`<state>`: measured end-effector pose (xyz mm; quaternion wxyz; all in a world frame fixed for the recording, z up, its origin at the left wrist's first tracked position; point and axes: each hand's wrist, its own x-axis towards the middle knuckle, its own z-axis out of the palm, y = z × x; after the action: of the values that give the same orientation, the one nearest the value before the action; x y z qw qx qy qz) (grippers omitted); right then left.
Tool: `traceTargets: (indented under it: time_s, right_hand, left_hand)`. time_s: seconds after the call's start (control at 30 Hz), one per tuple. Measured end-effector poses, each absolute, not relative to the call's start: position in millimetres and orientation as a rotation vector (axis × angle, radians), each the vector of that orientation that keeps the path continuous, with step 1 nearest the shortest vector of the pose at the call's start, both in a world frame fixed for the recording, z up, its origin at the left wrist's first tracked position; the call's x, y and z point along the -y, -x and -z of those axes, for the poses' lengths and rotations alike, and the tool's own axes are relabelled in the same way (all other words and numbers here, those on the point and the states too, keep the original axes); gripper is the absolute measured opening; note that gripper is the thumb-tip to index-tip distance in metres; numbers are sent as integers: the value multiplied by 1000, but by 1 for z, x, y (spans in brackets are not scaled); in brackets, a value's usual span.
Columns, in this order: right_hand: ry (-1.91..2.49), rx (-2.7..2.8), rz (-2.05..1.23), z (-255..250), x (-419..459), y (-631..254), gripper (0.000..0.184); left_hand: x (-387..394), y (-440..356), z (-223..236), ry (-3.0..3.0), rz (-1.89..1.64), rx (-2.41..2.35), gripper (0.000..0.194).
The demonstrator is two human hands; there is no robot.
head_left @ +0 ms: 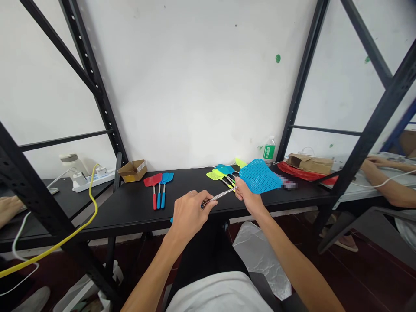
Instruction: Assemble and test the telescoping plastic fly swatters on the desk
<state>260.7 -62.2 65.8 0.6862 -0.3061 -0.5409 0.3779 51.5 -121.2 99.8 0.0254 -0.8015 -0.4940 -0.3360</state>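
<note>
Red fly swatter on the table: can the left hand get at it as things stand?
Probably yes, once it lets go. The left hand is gripping the handle of the blue fly swatter; the red fly swatter lies nearby on the black table. Only two flat blue swatters lie between, easily reached over.

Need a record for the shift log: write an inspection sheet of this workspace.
Surface: black bench top, scuffs not discernible.
Job's things: blue fly swatter held in both hands; red fly swatter and blue fly swatters lie left; yellow-green fly swatter and teal fly swatter lie behind the hands.
Clutter: cardboard box, water bottle, cardboard package on red bag.
Hands: left hand grips the shaft; right hand grips near the mesh.
Cables: yellow cable hangs beside power strip.
Surroundings: black metal shelving upright, white wall, co-worker's hand.
</note>
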Motion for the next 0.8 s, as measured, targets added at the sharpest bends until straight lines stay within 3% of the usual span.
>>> traceTargets:
  time_s: [0.17,0.43,0.67,0.8]
  right_hand:
    - [666,1222,-829,-69,63,-263,48]
    - [656,1195,-829,-70,62,-266,49]
    - [642,1178,-840,-70,59,-271,48]
    - [630,1171,-824,-70,58,-272,48]
  left_hand:
    - [123,-50,-103,2643,872,1473,35]
    - [119,-48,-101,2460,1050,1479,16]
    - [120,-47,-102,2563,914,1452,36]
    - [120,-46,-104,2563,993,1427,25]
